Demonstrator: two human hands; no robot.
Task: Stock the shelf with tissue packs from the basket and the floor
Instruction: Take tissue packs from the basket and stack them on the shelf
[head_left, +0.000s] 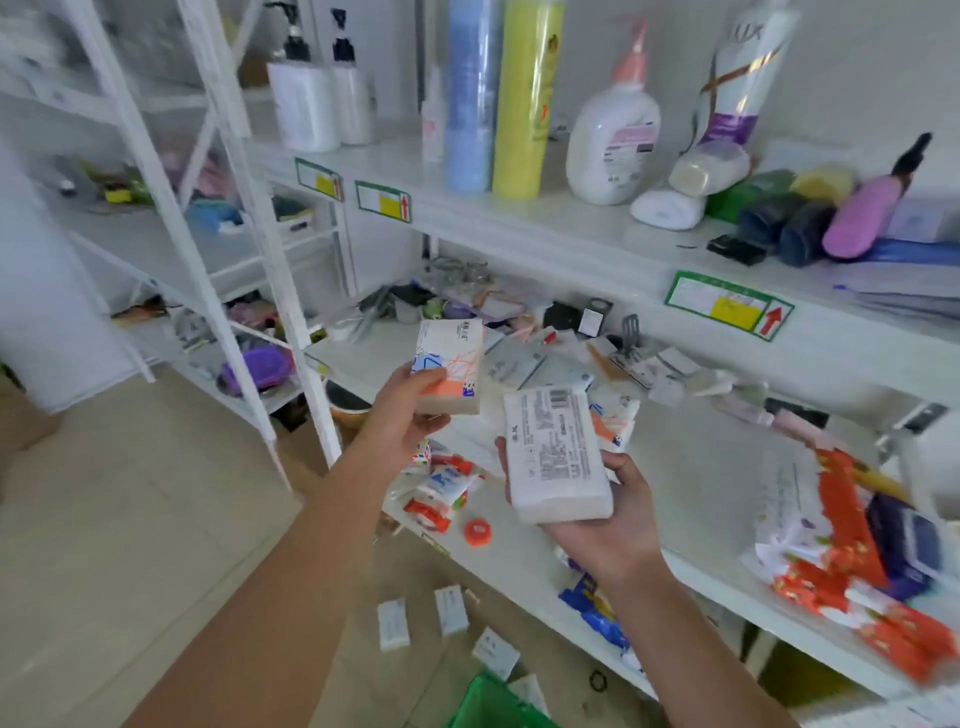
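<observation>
Left hand (402, 410) gripping patterned tissue pack (451, 366), right hand (615, 525) cradling white pack (556, 454)

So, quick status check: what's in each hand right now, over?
Left hand grips patterned tissue pack. Right hand holds white tissue pack, barcode up. Both over cluttered middle shelf; more floor packs below.
</observation>
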